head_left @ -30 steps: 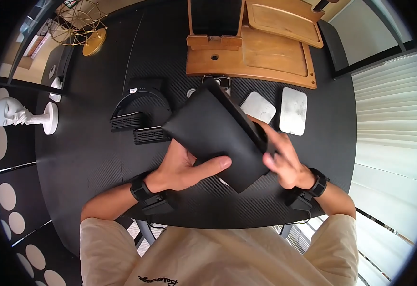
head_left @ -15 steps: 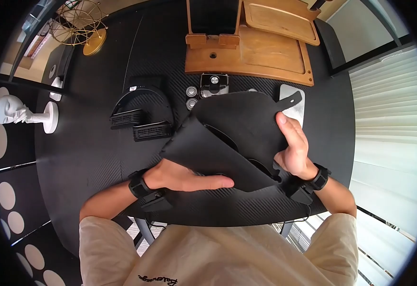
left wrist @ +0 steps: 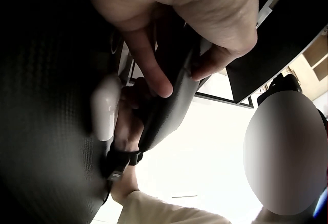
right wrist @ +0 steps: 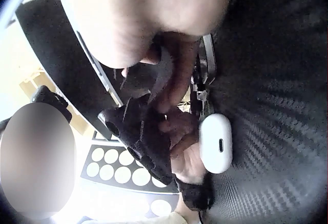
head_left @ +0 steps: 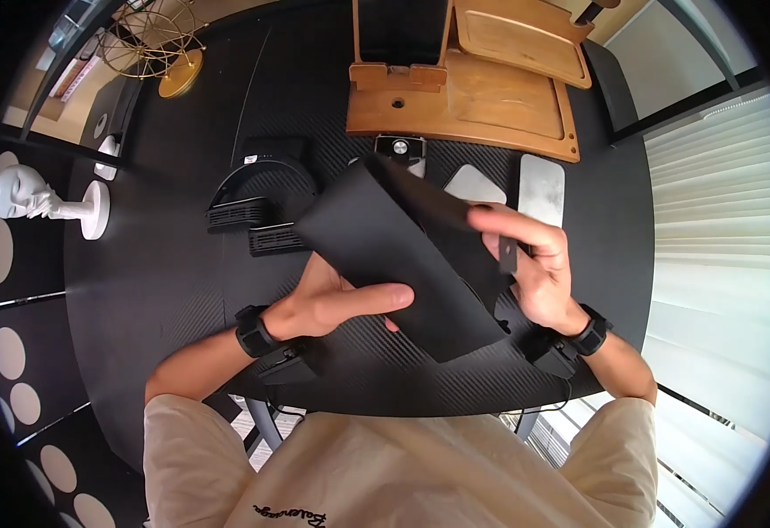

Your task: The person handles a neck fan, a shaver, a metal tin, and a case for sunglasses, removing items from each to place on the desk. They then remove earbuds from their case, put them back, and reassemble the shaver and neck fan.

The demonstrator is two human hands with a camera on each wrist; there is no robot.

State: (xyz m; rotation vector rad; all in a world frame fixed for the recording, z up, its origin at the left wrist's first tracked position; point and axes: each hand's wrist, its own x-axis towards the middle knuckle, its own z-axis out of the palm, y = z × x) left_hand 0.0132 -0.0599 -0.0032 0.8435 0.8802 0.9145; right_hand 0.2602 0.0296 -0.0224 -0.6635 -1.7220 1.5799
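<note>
A black leather pouch (head_left: 376, 255) is held above the table, tilted, with its flap raised on the right side. My left hand (head_left: 323, 304) grips its left side, thumb across the front panel and fingers behind; the left wrist view shows the pouch (left wrist: 171, 111) pinched between thumb and fingers. My right hand (head_left: 539, 273) holds the flap at its edge, index finger reaching over it, and a small strap (head_left: 507, 255) with a hole hangs by the fingers. Below the hands, a white earbud case (right wrist: 216, 143) sits on the table.
Beyond the pouch stand a small camera (head_left: 401, 151) and two silver rectangular things, one a metal plate-like piece (head_left: 541, 189). A black neck fan (head_left: 262, 202) lies left. At the back is a wooden organizer (head_left: 491, 106); a white head figurine (head_left: 24, 192) stands far left.
The flap was folded over, then spread open with its strap extended to the right; now it is tipped back up toward the pouch, the right hand's fingers over its edge. The left hand keeps its grip.
</note>
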